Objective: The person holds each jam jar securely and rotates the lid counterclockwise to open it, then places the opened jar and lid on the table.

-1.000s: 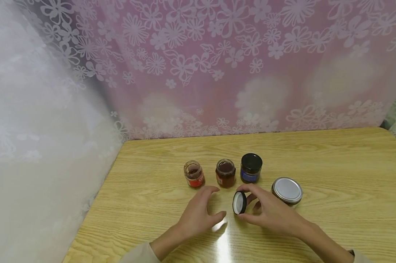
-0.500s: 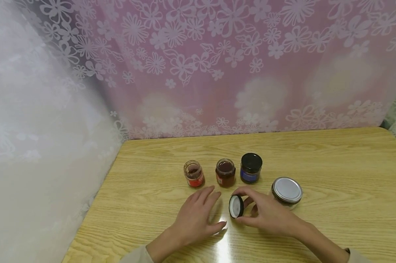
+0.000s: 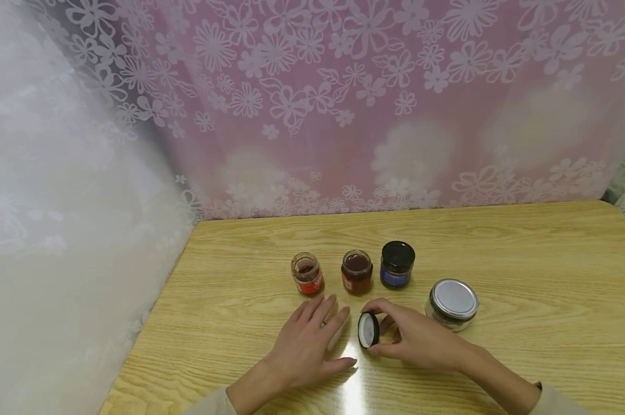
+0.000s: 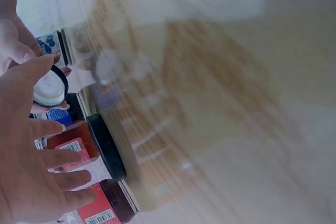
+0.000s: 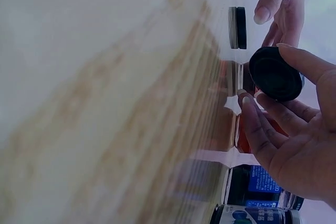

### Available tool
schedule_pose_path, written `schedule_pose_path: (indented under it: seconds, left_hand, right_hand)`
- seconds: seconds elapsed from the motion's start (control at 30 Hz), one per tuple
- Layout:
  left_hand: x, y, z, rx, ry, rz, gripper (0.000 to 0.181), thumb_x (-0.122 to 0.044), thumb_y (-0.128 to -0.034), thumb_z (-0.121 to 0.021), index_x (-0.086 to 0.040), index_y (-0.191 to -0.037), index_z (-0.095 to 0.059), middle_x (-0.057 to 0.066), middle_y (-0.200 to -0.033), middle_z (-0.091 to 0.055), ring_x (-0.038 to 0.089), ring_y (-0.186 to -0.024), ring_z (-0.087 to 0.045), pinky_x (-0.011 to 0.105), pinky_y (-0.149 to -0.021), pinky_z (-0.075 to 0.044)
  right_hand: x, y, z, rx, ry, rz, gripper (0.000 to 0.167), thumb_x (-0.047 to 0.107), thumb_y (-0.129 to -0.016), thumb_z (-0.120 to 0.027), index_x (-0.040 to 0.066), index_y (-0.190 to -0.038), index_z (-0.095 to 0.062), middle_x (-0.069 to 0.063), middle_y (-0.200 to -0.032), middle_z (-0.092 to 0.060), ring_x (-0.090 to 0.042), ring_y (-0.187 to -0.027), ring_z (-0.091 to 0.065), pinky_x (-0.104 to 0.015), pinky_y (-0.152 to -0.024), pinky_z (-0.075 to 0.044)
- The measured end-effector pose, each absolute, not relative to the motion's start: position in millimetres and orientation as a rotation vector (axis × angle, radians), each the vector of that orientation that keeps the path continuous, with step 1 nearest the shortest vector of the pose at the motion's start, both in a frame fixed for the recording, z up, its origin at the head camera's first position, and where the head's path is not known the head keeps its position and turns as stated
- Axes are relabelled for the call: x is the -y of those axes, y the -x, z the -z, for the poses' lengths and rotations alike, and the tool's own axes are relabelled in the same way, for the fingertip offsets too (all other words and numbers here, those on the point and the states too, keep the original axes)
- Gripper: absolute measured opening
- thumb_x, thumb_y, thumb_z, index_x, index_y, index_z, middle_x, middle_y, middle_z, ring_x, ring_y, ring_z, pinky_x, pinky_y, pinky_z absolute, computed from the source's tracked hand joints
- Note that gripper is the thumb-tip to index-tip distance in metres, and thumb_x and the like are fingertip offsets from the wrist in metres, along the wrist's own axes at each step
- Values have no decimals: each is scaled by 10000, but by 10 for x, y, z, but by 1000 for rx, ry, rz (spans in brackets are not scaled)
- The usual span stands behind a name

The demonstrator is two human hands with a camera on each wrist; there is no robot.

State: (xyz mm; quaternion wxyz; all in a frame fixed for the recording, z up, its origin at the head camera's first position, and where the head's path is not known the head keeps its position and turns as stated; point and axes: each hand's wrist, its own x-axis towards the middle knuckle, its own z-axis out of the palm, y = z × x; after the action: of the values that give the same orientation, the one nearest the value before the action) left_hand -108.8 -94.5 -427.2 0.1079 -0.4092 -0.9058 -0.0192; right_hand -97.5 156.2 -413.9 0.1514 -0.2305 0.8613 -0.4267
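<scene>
My right hand (image 3: 421, 337) pinches a black jar lid (image 3: 368, 330) by its rim. The lid stands on edge, its white inside facing left. My left hand (image 3: 307, 346) is spread palm-down, left of that lid. A second black lid (image 5: 238, 28) lies flat on the table by the left hand; the hand hides it in the head view, but the left wrist view shows this flat lid (image 4: 106, 147) too. Beyond the hands stand two lidless jars with red labels, a nearly emptied jar (image 3: 307, 274) and a fuller dark-red jar (image 3: 357, 272).
A blue-labelled jar with a black lid (image 3: 397, 265) stands right of the lidless ones. Nearer, a wide glass jar with a silver lid (image 3: 453, 302) sits just behind the right hand. The wooden table (image 3: 229, 259) ends at a pink flowered curtain (image 3: 312, 115).
My left hand has turned from a cupped pose to palm-down with fingers spread. My right hand has drifted left and slightly nearer with its lid. The jars have stayed put.
</scene>
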Motion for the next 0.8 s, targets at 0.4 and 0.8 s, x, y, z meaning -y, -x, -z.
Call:
schedule_pose_path:
  seconds: [0.4,0.8]
  left_hand:
    - [1017,1086,4263,2720,1214,16,741,-694,-873,-449,-207,-1431,-456,80,-1443,-430,314,-1344,-338,454,-1067,-298]
    - [1046,1117,4253,2717,1239,12,711,-673,-898,-424,-218,-1445,-432,76,-1450,-419,308,-1338,-347,451,-1054,-319]
  right_hand:
    - [-1539,1001,4163,-2512,699,1119,606,479,-822,-710,185,-1304,-489,99,-1060,-601,-79,-954,-587,-322,-772,-483]
    - [-1510,1011,4142,-2553,708,1050,583,471,-798,-737,186,-1256,-514,123,-973,-580,-70,-874,-570,-297,-727,-468]
